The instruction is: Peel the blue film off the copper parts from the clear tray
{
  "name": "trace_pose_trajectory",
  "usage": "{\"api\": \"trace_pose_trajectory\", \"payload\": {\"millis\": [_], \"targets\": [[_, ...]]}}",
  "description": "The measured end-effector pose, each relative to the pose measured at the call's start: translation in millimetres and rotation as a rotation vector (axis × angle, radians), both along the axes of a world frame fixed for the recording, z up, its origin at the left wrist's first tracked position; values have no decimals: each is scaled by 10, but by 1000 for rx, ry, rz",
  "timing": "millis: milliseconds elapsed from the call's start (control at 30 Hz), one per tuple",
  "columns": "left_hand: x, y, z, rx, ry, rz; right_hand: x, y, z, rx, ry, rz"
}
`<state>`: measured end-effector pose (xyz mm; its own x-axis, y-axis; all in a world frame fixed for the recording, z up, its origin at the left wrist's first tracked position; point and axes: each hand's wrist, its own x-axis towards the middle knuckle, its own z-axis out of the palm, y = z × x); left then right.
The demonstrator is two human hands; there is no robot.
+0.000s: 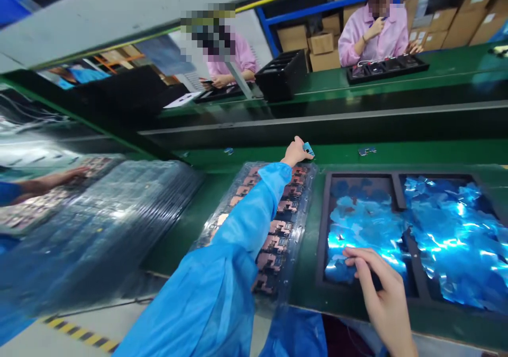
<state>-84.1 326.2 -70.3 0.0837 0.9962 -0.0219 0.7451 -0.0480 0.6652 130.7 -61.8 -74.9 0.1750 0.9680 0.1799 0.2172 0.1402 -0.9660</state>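
Near twelve o'clock, the left hand (296, 152) pinches a small blue film piece (308, 149) above a clear tray (305, 240) filled with copper-coloured circuit boards (273, 246). Near four o'clock, the right hand (377, 272), half curled, touches many loose blue film pieces (456, 230) in a black bin (321, 230); its hold is unclear.

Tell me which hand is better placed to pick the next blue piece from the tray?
Right hand: its fingers touch the blue film pieces in the black tray. The left hand is farther, pinching a small blue piece.
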Motion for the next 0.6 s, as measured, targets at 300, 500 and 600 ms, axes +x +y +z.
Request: {"api": "trace_pose_trajectory", "payload": {"millis": [300,500,600], "targets": [[-57,-537,394,1,-358,49,-49,5,-8,6,27,34],[-45,-1130,754,-3,-493,-71,-57,15,46,25,26,-46],[35,-1640,857,-105,-506,-273,-101,91,206,75,32,-149]]}}
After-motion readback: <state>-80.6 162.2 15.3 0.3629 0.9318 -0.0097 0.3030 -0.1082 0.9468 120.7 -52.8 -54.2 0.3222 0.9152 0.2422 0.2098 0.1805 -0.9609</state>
